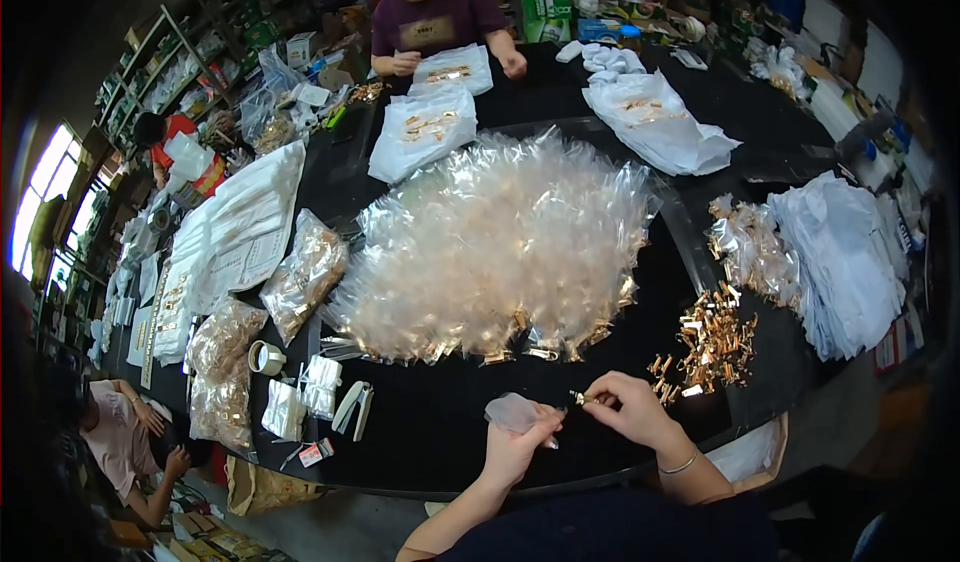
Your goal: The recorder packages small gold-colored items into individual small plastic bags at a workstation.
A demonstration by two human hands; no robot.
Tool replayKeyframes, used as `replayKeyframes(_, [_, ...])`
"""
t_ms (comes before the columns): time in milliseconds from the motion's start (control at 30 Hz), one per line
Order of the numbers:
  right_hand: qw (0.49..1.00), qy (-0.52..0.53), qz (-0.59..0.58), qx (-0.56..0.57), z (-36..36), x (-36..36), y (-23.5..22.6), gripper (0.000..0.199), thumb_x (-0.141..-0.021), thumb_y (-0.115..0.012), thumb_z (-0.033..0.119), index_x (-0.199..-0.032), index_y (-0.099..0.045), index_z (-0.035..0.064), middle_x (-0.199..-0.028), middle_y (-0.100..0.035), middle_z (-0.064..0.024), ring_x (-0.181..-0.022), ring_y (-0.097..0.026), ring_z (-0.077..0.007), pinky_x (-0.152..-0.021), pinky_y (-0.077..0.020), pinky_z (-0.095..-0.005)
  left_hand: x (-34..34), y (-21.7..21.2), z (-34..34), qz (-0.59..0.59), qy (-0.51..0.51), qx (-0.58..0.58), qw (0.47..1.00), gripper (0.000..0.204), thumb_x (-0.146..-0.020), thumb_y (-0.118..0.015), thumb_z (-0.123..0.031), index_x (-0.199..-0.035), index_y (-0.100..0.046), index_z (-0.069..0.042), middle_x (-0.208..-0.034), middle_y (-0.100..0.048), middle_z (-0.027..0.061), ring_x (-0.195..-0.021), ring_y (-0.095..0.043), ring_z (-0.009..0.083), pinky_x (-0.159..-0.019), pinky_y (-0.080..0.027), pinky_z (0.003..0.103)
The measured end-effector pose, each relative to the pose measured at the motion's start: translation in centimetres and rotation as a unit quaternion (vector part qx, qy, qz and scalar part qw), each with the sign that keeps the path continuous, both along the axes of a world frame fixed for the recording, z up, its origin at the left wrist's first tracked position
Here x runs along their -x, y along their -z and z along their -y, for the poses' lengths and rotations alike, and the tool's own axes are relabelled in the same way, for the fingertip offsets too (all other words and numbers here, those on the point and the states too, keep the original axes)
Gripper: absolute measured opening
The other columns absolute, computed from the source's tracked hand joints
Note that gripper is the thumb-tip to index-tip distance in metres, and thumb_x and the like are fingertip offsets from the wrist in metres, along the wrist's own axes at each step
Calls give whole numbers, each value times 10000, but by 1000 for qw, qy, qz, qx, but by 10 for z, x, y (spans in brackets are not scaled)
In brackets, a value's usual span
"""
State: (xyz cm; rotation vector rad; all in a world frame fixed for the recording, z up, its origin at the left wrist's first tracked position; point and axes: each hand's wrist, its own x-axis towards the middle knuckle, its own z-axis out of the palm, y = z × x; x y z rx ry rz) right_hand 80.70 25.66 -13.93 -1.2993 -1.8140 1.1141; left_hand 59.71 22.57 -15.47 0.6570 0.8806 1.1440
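Near the front edge of the black table, my left hand pinches a small clear plastic bag. Just to its right, my right hand grips a small gold-coloured metal piece between thumb and fingertips, close to the bag but apart from it. Loose pieces of similar gold metal lie in a pile beyond my right hand. A large heap of clear bags with gold pieces inside fills the middle of the table, ahead of both hands.
At left are a stapler, a tape roll, bundles of small bags and larger filled bags. White sheets are stacked at right. Across the table sits a person; another person is at lower left.
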Motion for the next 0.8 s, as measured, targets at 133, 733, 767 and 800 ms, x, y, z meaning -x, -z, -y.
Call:
replayKeyframes(133, [997, 32, -68, 0, 1, -3, -5, 101, -832, -730, 44, -909, -673, 14, -859, -633, -60, -699, -618, -112, -629, -496, -222, 5, 4, 7, -19, -22, -20, 999, 93, -843, -706, -3, -893, -629, 11, -881, -667, 110, -659, -596, 105, -571, -473, 222])
replayKeyframes(733, [976, -22, -207, -67, -28, 60, -40, 139, -811, -724, -43, -924, -652, -6, -916, -641, -53, -769, -623, -109, -678, -517, -223, 31, 1, 6, 13, -53, 55, 997, 197, -833, -740, -54, -951, -592, -2, -862, -632, 92, -577, -536, 104, -628, -472, 231])
replayKeyframes(767, [979, -38, -183, -83, -26, 63, -42, 138, -804, -727, -43, -916, -656, -3, -908, -644, -57, -753, -622, -113, -658, -512, -225, 31, 1, 8, 8, -54, 52, 997, 192, -836, -741, -57, -950, -597, -1, -856, -635, 85, -586, -545, 104, -625, -473, 230])
replayKeyframes(800, [981, -53, -158, -100, -25, 65, -43, 136, -798, -729, -43, -907, -660, 0, -901, -646, -60, -737, -622, -118, -637, -507, -227, 32, 1, 10, 3, -54, 48, 997, 188, -838, -741, -60, -950, -602, 0, -851, -637, 78, -595, -554, 103, -622, -474, 228])
